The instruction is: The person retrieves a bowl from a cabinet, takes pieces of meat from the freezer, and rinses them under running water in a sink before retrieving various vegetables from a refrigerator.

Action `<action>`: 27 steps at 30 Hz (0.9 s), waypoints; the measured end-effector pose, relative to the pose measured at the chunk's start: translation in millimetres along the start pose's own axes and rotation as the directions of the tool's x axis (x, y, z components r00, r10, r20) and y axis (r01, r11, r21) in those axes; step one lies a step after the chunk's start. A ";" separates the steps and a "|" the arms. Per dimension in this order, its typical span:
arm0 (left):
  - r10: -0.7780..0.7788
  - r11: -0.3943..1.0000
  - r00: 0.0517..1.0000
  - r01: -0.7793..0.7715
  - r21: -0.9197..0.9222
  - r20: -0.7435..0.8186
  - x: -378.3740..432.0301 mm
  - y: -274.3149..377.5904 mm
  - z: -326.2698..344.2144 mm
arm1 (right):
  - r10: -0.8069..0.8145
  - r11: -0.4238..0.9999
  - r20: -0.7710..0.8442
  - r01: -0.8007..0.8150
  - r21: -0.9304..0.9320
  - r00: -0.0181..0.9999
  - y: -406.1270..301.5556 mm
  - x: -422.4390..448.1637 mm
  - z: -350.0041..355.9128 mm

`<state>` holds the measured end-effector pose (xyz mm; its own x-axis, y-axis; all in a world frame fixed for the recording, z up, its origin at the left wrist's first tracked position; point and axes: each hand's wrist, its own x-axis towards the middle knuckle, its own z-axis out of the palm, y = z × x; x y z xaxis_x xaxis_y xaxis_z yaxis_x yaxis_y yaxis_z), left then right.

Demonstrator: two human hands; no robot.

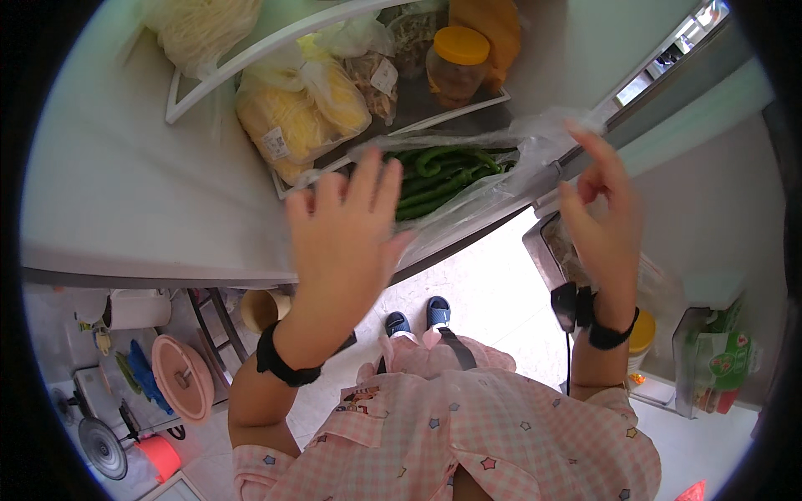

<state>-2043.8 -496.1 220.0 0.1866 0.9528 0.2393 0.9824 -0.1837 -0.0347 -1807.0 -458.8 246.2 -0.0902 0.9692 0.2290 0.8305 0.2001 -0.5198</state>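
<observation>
Long green chili peppers (445, 185) lie in an open clear plastic bag (495, 194) in front of a refrigerator shelf. My left hand (348, 228) is over the bag's left side, back up and fingers spread, hiding some of the peppers. Nothing shows in its grip, though its palm faces away. To the right, my right hand (601, 200) is raised with thumb and index finger apart. The index fingertip is at the bag's loose upper edge; whether it touches the plastic cannot be told. Both hands are slightly blurred.
Behind the peppers, the shelf (413, 125) bears bagged yellow food (301, 119) and a yellow-lidded jar (460, 62). Bagged pale noodle-like food (200, 37) sits above a white shelf edge (276, 53). The open refrigerator door (695, 238) has loaded bins at right. A pink basin (182, 379) is at lower left.
</observation>
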 end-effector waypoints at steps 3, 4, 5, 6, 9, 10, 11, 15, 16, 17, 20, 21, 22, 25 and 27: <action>0.224 0.944 0.964 -0.252 -0.214 -0.143 4.4 4.5 23.3 | -0.606 0.588 -0.212 0.612 0.529 0.766 -18.2 1.3 8.4; 0.290 0.887 0.950 -0.313 -0.340 -0.116 7.5 4.2 35.4 | -0.653 0.585 -0.109 0.591 0.556 0.749 -32.1 4.8 16.5; 0.357 0.811 0.929 -0.360 -0.462 -0.097 9.9 3.5 43.4 | -0.657 0.590 -0.064 0.565 0.577 0.751 -34.9 12.1 37.9; 0.360 0.810 0.928 -0.362 -0.462 -0.097 12.0 2.8 46.7 | -0.658 0.666 0.079 0.529 0.526 0.749 -29.1 24.9 57.8; 0.251 0.968 0.965 -0.249 -0.039 0.073 21.8 -0.1 53.2 | -0.349 0.878 0.244 0.407 -0.252 0.905 19.9 56.1 99.6; 0.220 0.975 0.971 -0.215 -0.063 0.093 19.5 -6.7 52.1 | -0.370 0.817 0.157 0.401 -0.415 0.916 30.0 60.0 99.0; 0.228 0.973 0.969 -0.223 -0.060 0.090 15.5 -11.2 46.5 | -0.400 0.737 0.073 0.367 -0.568 0.914 38.2 61.9 95.6; 0.022 1.000 0.865 -0.011 -0.025 0.501 14.7 -13.8 20.6 | -0.209 0.883 0.247 0.291 -0.368 0.946 71.9 61.9 67.1; 0.032 0.998 0.942 -0.011 -0.063 0.335 10.8 -16.6 20.5 | -0.204 0.907 0.292 0.293 -0.303 0.934 75.5 61.7 60.5; 0.034 0.995 0.987 -0.018 -0.100 0.159 8.1 -17.7 20.0 | -0.202 0.927 0.336 0.290 -0.236 0.920 76.6 61.9 54.7; 0.037 0.997 0.999 -0.036 -0.072 0.014 7.8 -15.5 -1.0 | -0.174 0.984 0.421 0.167 0.055 0.890 26.7 70.4 31.6; 0.038 0.997 0.999 -0.037 -0.073 0.011 5.5 -11.5 -8.0 | -0.199 0.967 0.469 0.094 0.238 0.861 16.5 73.2 33.6; 0.079 0.994 0.996 -0.082 -0.071 -0.038 3.8 -3.2 -14.6 | -0.236 0.958 0.490 0.116 0.263 0.839 12.8 74.3 39.9; 0.189 0.966 0.979 -0.199 -0.167 -0.075 6.2 6.1 -8.7 | -0.326 0.945 0.583 0.241 0.221 0.744 9.5 85.3 88.0; 0.245 0.930 0.967 -0.254 -0.266 -0.066 11.9 5.5 7.8 | -0.232 0.897 0.744 0.434 -0.087 0.627 1.0 95.3 119.2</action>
<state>-2036.1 -483.9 215.1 0.4202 0.8608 0.2873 0.8635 -0.4766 0.1651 -1880.3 -349.1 169.5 -0.6577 0.6679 -0.3484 0.7533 0.5877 -0.2952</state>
